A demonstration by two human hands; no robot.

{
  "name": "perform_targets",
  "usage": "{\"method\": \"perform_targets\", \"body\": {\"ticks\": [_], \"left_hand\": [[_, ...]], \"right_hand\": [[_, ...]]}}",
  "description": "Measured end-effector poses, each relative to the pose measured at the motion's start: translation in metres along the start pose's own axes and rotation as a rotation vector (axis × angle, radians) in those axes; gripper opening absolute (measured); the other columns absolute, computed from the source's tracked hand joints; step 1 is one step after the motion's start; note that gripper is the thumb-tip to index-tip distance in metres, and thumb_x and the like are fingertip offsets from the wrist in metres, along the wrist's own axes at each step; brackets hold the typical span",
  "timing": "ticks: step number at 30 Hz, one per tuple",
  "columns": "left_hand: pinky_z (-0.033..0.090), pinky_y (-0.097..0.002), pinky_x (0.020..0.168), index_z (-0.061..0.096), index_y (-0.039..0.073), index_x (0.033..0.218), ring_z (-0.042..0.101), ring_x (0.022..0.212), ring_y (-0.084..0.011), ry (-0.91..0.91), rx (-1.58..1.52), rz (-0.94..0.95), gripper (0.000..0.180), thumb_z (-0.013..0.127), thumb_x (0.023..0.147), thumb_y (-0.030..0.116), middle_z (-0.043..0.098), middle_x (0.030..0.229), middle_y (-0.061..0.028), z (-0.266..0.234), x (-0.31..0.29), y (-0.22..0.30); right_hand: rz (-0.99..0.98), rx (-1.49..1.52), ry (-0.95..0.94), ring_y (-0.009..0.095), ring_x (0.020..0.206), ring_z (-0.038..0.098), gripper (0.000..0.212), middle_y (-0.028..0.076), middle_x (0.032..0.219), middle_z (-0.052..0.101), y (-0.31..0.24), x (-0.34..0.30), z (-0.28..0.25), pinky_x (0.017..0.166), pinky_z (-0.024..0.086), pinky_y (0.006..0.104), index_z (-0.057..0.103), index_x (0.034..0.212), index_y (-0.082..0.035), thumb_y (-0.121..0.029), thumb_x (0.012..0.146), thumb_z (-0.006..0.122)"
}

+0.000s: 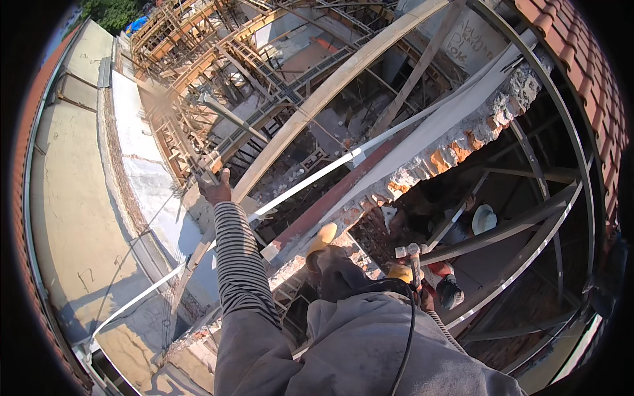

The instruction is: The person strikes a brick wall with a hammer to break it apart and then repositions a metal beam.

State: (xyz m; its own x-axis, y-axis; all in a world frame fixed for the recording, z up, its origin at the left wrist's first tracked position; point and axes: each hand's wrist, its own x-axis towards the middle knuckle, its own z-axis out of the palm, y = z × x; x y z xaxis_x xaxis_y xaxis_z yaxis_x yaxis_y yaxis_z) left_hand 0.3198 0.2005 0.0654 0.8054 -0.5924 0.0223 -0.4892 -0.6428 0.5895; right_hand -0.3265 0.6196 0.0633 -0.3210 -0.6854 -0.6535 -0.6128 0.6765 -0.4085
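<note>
My left arm, in a striped sleeve, reaches forward over the drop. My left hand (216, 189) is closed with the thumb up, beside the near end of a long wooden beam (307, 112). What its fingers hold is too small to make out. Low on the right, my right hand (428, 298) grips a hammer (415, 263), its head upward. One yellow boot (321, 239) of mine rests on the broken top of a brick and concrete wall (422, 165). Another yellow boot tip (399, 272) shows beside the hammer.
Below to the right is a person in a white hat (484, 219), among curved metal trusses (528, 224). A white pipe (317, 177) runs alongside the wall. Far below stand timber formwork (257, 66) and rubble. Roof tiles (581, 59) edge the upper right; a pale wall (72, 178) is left.
</note>
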Motion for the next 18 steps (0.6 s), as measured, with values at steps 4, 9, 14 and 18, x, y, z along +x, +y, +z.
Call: {"method": "perform_targets", "body": {"ticks": [4, 9, 14, 18], "left_hand": [[0.037, -0.0414, 0.109, 0.039, 0.002, 0.143, 0.047, 0.128, -0.0388, -0.762, 0.337, -0.155, 0.1, 0.078, 0.067, 0.055, 0.043, 0.14, -0.0293, 0.012, -0.218, -0.127], [0.038, -0.0378, 0.107, 0.046, 0.005, 0.138, 0.044, 0.13, -0.0339, -1.37, 0.507, -0.469, 0.084, 0.07, 0.075, 0.054, 0.044, 0.142, -0.0201, -0.04, -0.376, -0.202], [0.039, -0.0379, 0.104, 0.049, 0.004, 0.134, 0.047, 0.124, -0.033, -1.398, 0.47, -0.405, 0.078, 0.07, 0.076, 0.052, 0.047, 0.136, -0.0193, -0.036, -0.378, -0.178], [0.04, -0.0379, 0.102, 0.051, 0.004, 0.13, 0.049, 0.12, -0.0323, -1.383, 0.473, -0.356, 0.073, 0.069, 0.077, 0.051, 0.05, 0.131, -0.0188, -0.024, -0.367, -0.166]], "right_hand": [[-0.028, 0.047, 0.006, 0.041, 0.098, 0.061, 0.05, 0.025, 0.103, 0.064, -0.007, -0.002, -0.003, 0.084, 0.046, 0.0442, 0.056, 0.113, -0.004, -0.049, 0.095, 0.046], [-0.082, 0.044, 0.048, 0.042, 0.096, 0.062, 0.049, 0.025, 0.103, 0.064, 0.032, 0.005, 0.004, 0.08, 0.047, 0.0449, 0.051, 0.123, -0.007, -0.045, 0.094, 0.053], [-0.014, 0.241, 0.131, 0.041, 0.094, 0.062, 0.054, 0.024, 0.101, 0.065, 0.128, 0.018, 0.04, 0.08, 0.048, 0.0444, 0.055, 0.117, -0.003, -0.049, 0.089, 0.06], [0.217, 0.36, -0.07, 0.036, 0.093, 0.063, 0.052, 0.022, 0.101, 0.065, 0.112, 0.021, 0.023, 0.08, 0.048, 0.0438, 0.061, 0.106, -0.001, -0.049, 0.087, 0.062]]}}
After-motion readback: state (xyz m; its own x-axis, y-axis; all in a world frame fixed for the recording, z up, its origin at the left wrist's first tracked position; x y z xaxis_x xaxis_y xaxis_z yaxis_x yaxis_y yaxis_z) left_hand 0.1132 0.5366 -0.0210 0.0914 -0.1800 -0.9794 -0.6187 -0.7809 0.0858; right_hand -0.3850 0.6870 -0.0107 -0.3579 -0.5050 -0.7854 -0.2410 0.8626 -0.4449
